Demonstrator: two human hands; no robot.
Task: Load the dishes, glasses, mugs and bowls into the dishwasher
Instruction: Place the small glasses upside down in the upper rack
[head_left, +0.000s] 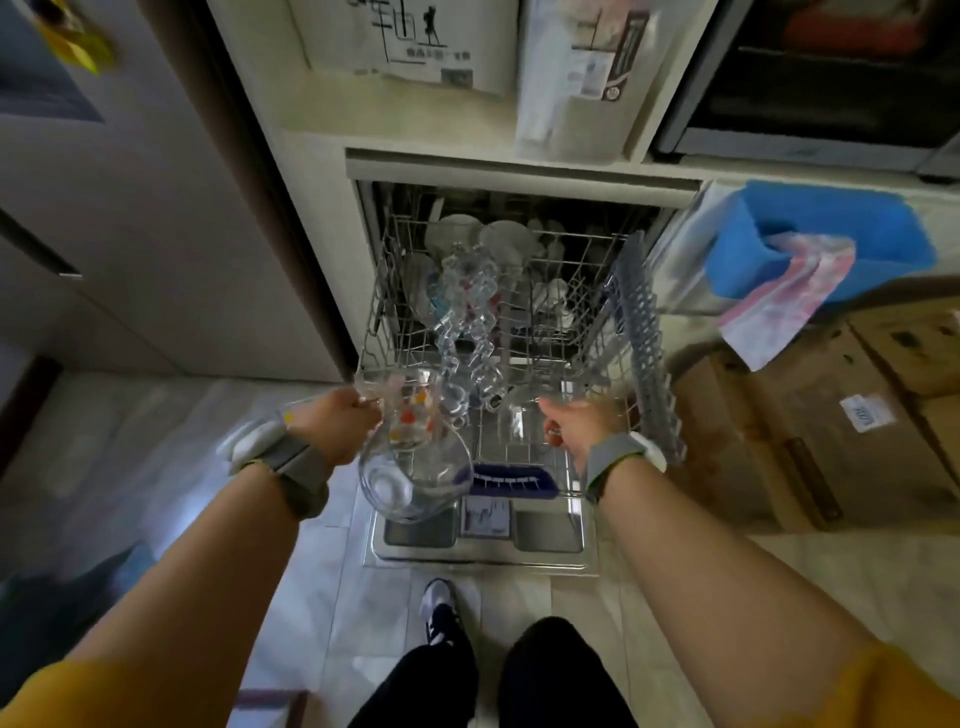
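Observation:
The dishwasher stands open with its wire rack (382, 332) pulled out over the lowered door (483, 540). My left hand (337, 423) grips a clear glass jug (415, 462) with coloured dots, held tilted over the rack's front left corner. My right hand (584, 426) reaches into the rack's front right, fingers curled around the rim of a clear glass (519, 415) standing there. Several clear bumpy glasses (467, 322) lie in a row down the rack's middle. White bowls and cups (506, 239) sit at the back.
A grey cutlery tray (644, 332) stands tilted along the rack's right side. Cardboard boxes (810, 415) are stacked on the right, with a blue bag and cloth (810, 260) above them. A fridge door (156, 208) is at the left. My feet (441, 608) stand before the door.

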